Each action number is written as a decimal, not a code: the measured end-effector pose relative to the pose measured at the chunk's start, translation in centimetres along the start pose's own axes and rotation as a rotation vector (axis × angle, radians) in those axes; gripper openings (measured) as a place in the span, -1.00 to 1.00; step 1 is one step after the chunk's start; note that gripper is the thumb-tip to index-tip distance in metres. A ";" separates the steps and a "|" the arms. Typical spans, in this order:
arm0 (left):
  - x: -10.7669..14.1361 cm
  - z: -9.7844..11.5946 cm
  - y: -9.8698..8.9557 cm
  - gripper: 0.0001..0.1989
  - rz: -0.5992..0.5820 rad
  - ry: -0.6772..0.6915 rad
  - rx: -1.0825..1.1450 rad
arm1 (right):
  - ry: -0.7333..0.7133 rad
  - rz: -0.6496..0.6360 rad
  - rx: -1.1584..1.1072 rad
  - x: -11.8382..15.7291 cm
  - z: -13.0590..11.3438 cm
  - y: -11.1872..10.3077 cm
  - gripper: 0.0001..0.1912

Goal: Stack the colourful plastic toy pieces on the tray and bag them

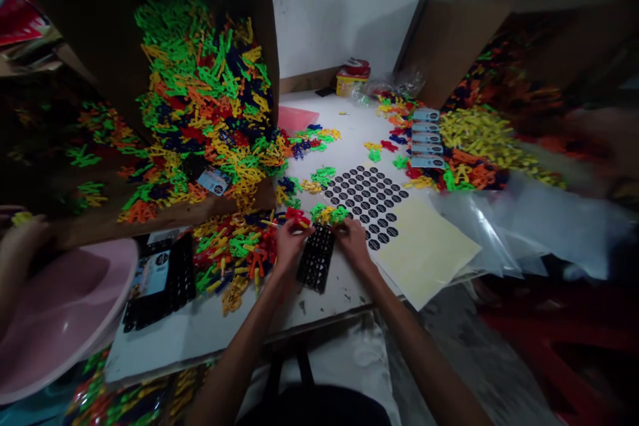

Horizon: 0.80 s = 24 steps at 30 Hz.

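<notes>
My left hand (292, 246) and my right hand (353, 244) grip the upper corners of a small black plastic grid tray (315, 258), which lies on a white table (344, 303). Just beyond my fingers sit a red plastic toy piece (297, 216) and a cluster of green and yellow toy pieces (327, 214). A loose heap of multicoloured interlocking pieces (234, 253) lies left of my left hand. A sheet of round black stickers (367, 205) lies beyond my right hand.
A co-worker's hand (20, 249) holds a yellow piece at far left, above a pink basin (60, 299). Cardboard boxes (200, 100) hold large piles of pieces. Printed cards (426, 138), cream paper (424, 249), clear plastic bags (504, 229) and a boxed black tray (160, 279) surround me.
</notes>
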<state>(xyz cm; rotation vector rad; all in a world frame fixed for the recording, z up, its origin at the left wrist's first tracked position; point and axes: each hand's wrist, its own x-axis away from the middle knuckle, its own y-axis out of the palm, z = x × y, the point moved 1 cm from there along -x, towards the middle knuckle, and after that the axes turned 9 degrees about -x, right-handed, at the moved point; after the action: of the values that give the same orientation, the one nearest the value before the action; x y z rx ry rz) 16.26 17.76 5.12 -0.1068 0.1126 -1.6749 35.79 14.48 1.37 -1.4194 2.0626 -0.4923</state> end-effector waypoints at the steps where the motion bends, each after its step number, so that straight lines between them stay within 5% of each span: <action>1: -0.1 0.0 0.1 -0.74 0.011 -0.013 0.010 | 0.002 -0.017 0.000 -0.1 0.0 -0.1 -0.75; 7: 1.1 -0.5 -0.8 -0.76 0.077 0.045 -0.021 | -0.095 -0.071 -0.024 0.3 -0.2 1.0 -0.72; 14: 4.7 -0.6 -2.6 -0.84 0.140 0.080 -0.444 | -0.076 -0.052 0.034 1.9 -1.0 3.3 -0.70; 24: 4.4 -0.8 -1.9 -0.86 0.157 0.121 -0.907 | -0.071 -0.047 -0.013 3.5 -2.0 3.2 -0.70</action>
<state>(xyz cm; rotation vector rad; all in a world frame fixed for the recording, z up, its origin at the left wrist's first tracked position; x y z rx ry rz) 13.85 13.60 4.61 -0.6574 0.9439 -1.3615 31.26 12.33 0.13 -1.4744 1.9839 -0.4425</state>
